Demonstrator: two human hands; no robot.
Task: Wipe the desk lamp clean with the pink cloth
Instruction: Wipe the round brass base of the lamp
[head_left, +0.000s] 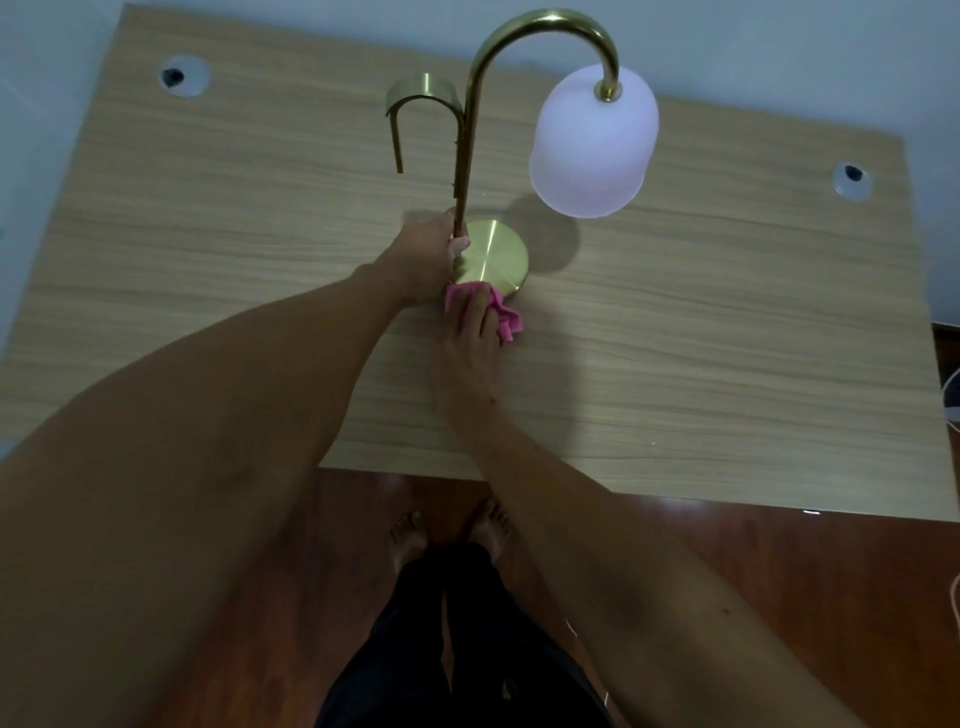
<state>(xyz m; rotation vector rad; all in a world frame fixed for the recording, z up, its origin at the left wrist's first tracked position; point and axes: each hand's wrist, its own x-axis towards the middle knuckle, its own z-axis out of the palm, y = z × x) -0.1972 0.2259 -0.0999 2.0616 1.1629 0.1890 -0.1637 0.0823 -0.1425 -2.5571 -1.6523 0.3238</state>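
A brass desk lamp (470, 130) stands mid-desk, with a round brass base (493, 257), a curved stem and a frosted white shade (592, 140) hanging at the right. A curved brass leaf (415, 98) branches off to the left. My left hand (428, 254) grips the foot of the stem where it meets the base. My right hand (467, 343) presses the crumpled pink cloth (506, 314) against the near edge of the base. Part of the cloth is hidden under my fingers.
The wooden desk (701, 338) has two round cable holes, one at the back left (182, 77) and one at the right (852, 179). A wall runs behind the desk. My bare feet (449, 530) stand on the reddish wooden floor below its near edge.
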